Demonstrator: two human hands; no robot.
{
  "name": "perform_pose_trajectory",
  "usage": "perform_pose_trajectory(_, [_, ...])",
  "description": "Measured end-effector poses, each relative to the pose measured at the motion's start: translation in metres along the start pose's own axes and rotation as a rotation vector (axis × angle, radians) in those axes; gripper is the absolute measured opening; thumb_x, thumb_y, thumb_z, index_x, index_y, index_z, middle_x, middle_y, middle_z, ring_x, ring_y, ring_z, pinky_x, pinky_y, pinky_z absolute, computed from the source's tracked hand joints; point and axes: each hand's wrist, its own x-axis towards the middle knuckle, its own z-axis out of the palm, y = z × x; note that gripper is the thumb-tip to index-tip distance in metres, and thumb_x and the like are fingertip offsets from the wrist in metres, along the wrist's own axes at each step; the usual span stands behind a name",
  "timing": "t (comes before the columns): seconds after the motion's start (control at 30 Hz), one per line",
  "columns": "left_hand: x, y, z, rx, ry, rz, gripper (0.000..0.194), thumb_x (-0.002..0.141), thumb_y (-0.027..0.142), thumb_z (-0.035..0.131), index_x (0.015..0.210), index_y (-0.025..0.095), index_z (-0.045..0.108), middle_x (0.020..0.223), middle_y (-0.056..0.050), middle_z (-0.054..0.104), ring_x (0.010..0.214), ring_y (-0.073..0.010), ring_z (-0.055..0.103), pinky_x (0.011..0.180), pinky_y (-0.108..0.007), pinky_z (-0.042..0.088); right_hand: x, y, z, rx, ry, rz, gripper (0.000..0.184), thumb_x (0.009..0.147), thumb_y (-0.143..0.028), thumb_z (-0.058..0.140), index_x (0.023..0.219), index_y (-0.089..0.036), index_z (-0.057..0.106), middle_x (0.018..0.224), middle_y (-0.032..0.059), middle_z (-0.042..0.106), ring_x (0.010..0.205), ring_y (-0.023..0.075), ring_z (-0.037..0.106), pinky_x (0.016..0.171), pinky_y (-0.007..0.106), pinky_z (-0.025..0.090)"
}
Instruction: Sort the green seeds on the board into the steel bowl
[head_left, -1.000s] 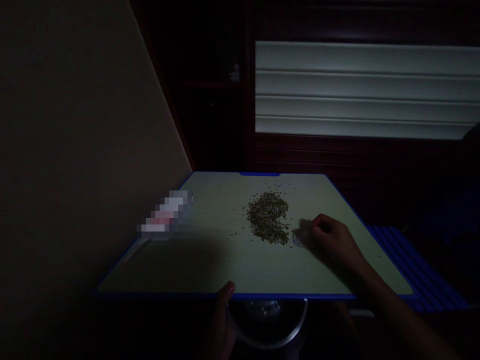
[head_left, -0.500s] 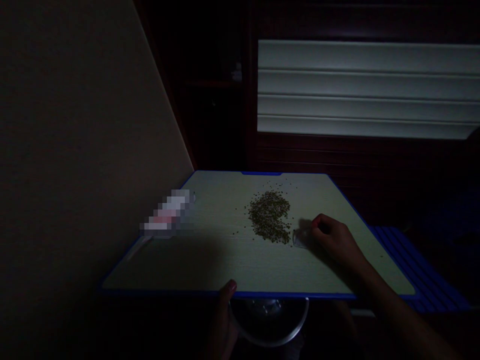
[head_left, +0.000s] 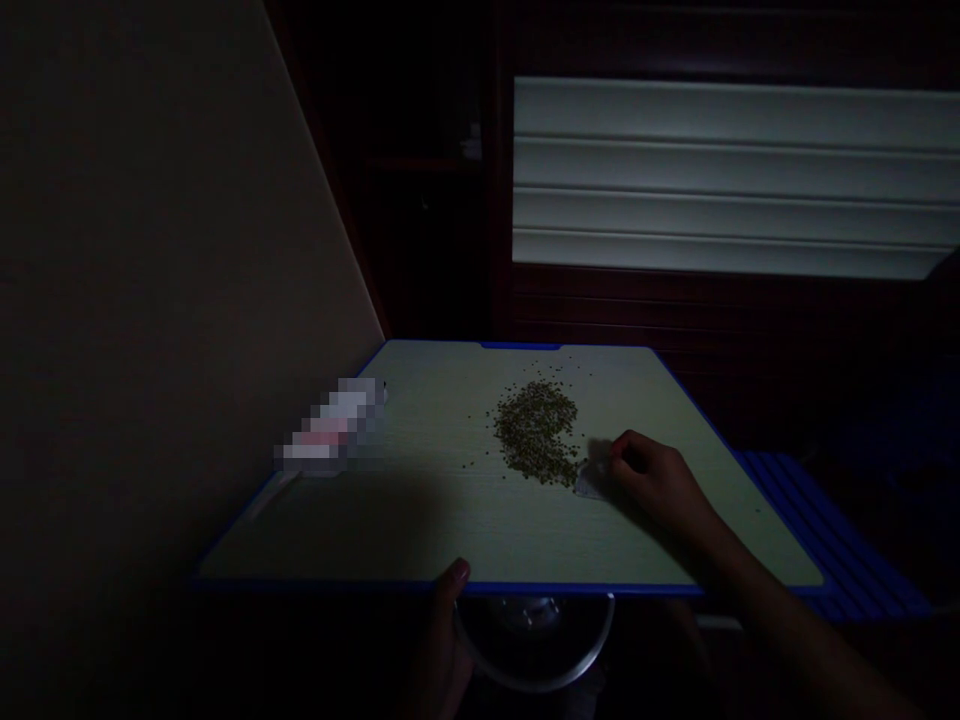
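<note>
A heap of small greenish-brown seeds (head_left: 535, 432) lies on a pale green cutting board with a blue rim (head_left: 450, 530), with loose grains scattered around it. My right hand (head_left: 652, 480) rests on the board to the right of the heap, pinching a small clear plastic piece (head_left: 589, 482). That piece touches the heap's lower right edge. My left hand (head_left: 444, 630) grips the board's front edge, thumb on top and the rest below the rim in shadow.
A round metal bowl (head_left: 536, 650) sits under the board's front edge. A pixelated object (head_left: 330, 425) lies at the board's left edge beside a beige wall (head_left: 150, 300). Blue slats (head_left: 832, 530) show at right; a pale panel (head_left: 720, 170) stands behind.
My right hand has slid left with the clear piece, pressing it closer to the seed heap. My left hand and the board have stayed in place.
</note>
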Motion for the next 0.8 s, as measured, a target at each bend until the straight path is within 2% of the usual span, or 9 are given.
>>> perform_pose_trajectory(0.13, [-0.003, 0.004, 0.005, 0.003, 0.075, 0.031, 0.046, 0.080, 0.021, 0.065, 0.126, 0.021, 0.060, 0.114, -0.008, 0.074, 0.123, -0.0277, 0.057, 0.108, -0.044, 0.037, -0.001, -0.004, -0.001, -0.015, 0.016, -0.006, 0.013, 0.078, -0.029, 0.053, 0.075, -0.019, 0.060, 0.066, 0.0003, 0.063, 0.062, 0.0173, 0.057, 0.059, 0.028, 0.040])
perform_pose_trajectory(0.23, [-0.007, 0.005, 0.009, -0.001, 0.043, 0.041, 0.048, 0.080, 0.022, 0.065, 0.127, 0.021, 0.060, 0.111, -0.008, 0.075, 0.120, -0.0289, 0.059, 0.108, -0.046, 0.038, 0.000, -0.003, -0.001, -0.027, 0.015, -0.018, 0.013, 0.080, -0.029, 0.053, 0.076, -0.019, 0.060, 0.067, 0.0004, 0.064, 0.062, 0.0173, 0.058, 0.060, 0.027, 0.040])
perform_pose_trajectory(0.33, [-0.011, 0.007, 0.014, -0.003, 0.034, 0.065, 0.052, 0.079, 0.022, 0.066, 0.130, 0.022, 0.057, 0.108, -0.006, 0.076, 0.119, -0.0274, 0.060, 0.107, -0.043, 0.040, 0.000, -0.001, 0.001, -0.021, -0.011, -0.039, 0.014, 0.080, -0.030, 0.055, 0.078, -0.018, 0.062, 0.070, 0.0016, 0.066, 0.064, 0.0179, 0.059, 0.060, 0.027, 0.041])
perform_pose_trajectory(0.4, [-0.013, 0.008, 0.015, -0.011, 0.026, 0.025, 0.053, 0.080, 0.023, 0.065, 0.133, 0.023, 0.055, 0.108, -0.005, 0.076, 0.118, -0.0267, 0.061, 0.106, -0.042, 0.042, 0.000, 0.000, 0.003, -0.006, -0.033, -0.052, 0.015, 0.081, -0.030, 0.055, 0.081, -0.018, 0.064, 0.072, 0.0020, 0.067, 0.066, 0.0181, 0.060, 0.061, 0.027, 0.042])
perform_pose_trajectory(0.53, [-0.009, 0.006, 0.010, -0.025, -0.060, -0.092, 0.055, 0.081, 0.030, 0.064, 0.133, 0.016, 0.054, 0.110, -0.011, 0.075, 0.114, -0.0314, 0.063, 0.102, -0.048, 0.044, -0.001, 0.000, 0.005, 0.026, -0.062, -0.072, 0.015, 0.082, -0.030, 0.055, 0.083, -0.018, 0.065, 0.074, 0.0028, 0.068, 0.067, 0.0181, 0.061, 0.062, 0.028, 0.043])
perform_pose_trajectory(0.67, [0.000, -0.001, 0.000, -0.040, -0.066, -0.047, 0.057, 0.080, 0.028, 0.067, 0.134, 0.017, 0.053, 0.114, -0.012, 0.073, 0.111, -0.0308, 0.065, 0.102, -0.048, 0.044, -0.004, -0.003, 0.006, 0.025, -0.107, -0.093, 0.017, 0.084, -0.032, 0.055, 0.081, -0.018, 0.064, 0.074, 0.0038, 0.068, 0.066, 0.0181, 0.060, 0.062, 0.028, 0.042])
perform_pose_trajectory(0.8, [-0.001, -0.001, 0.003, -0.014, -0.039, -0.043, 0.057, 0.079, 0.025, 0.066, 0.135, 0.016, 0.053, 0.111, -0.013, 0.074, 0.111, -0.0321, 0.065, 0.102, -0.050, 0.043, -0.007, -0.007, 0.007, 0.052, -0.166, -0.123, 0.018, 0.086, -0.033, 0.055, 0.080, -0.019, 0.064, 0.074, 0.0028, 0.067, 0.065, 0.0171, 0.058, 0.060, 0.027, 0.042])
